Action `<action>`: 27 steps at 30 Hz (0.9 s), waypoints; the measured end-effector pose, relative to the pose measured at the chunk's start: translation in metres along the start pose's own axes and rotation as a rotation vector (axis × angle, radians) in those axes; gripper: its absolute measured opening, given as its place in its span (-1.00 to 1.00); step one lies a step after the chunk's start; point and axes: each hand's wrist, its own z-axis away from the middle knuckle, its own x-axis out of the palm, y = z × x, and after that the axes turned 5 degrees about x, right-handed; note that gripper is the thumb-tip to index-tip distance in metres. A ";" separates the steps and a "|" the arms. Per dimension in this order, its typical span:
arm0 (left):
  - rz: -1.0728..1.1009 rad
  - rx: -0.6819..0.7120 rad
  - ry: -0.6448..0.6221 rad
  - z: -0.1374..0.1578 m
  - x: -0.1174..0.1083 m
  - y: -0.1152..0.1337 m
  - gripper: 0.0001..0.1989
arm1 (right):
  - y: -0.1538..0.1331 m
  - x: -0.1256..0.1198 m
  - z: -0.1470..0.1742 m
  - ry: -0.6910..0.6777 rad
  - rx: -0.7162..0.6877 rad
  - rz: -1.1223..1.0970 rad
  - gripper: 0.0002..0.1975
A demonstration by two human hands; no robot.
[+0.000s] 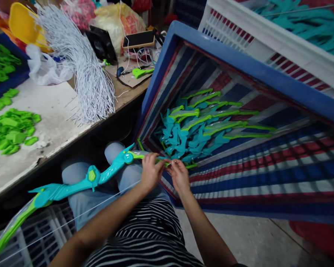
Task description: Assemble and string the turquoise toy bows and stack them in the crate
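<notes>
A teal and lime-green toy bow (69, 190) lies across the lap, running from the lower left up to both hands. Its white string (108, 199) stretches below it toward the hands. My left hand (151, 171) is closed around the green limb near the bow's far end. Beside it, my right hand (179, 175) is closed in a pinch at the tip of that limb, its thumb and fingers pressed together. What lies between the right fingertips, perhaps the string's end, is too small to make out.
To the right stands a blue bin (233, 52) with a striped lining, holding several teal and green bows (195, 129). A white crate (239, 31) with teal parts is behind it. The worktable (55, 107) carries white strings (91, 85), green parts (13, 129) and a phone (139, 39).
</notes>
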 end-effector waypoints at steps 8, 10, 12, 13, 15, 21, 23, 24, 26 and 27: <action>0.090 -0.201 -0.385 0.065 -0.016 -0.035 -0.70 | 0.011 -0.009 -0.006 -0.046 -0.070 0.335 -0.70; 0.179 -0.268 -0.369 0.063 -0.021 -0.035 -0.70 | 0.011 -0.010 -0.012 -0.071 -0.131 0.492 -0.72; 0.284 -0.329 -0.341 0.065 -0.036 -0.037 -0.69 | 0.007 -0.014 -0.019 -0.066 -0.217 0.651 -0.73; 0.334 -0.363 -0.318 0.071 -0.047 -0.040 -0.68 | 0.004 -0.015 -0.023 -0.059 -0.254 0.726 -0.72; 0.386 -0.448 -0.254 0.092 -0.076 -0.049 -0.66 | -0.004 -0.019 -0.029 -0.061 -0.301 0.874 -0.70; 0.314 -0.749 -0.134 0.202 -0.139 -0.044 -0.72 | -0.013 -0.030 -0.036 -0.232 -0.262 1.255 -0.51; 0.269 -0.876 0.182 0.227 -0.142 -0.040 -0.75 | -0.008 -0.034 -0.054 -0.235 -0.275 1.394 -0.36; 0.180 -0.961 0.422 0.237 -0.144 -0.044 -0.76 | -0.004 -0.034 -0.066 -0.249 -0.288 1.456 -0.31; -0.058 -1.148 0.958 0.256 -0.152 -0.061 -0.73 | 0.005 -0.031 -0.090 -0.272 -0.279 1.560 -0.29; -0.101 -1.228 1.196 0.266 -0.159 -0.072 -0.69 | 0.009 -0.029 -0.098 -0.273 -0.262 1.607 -0.28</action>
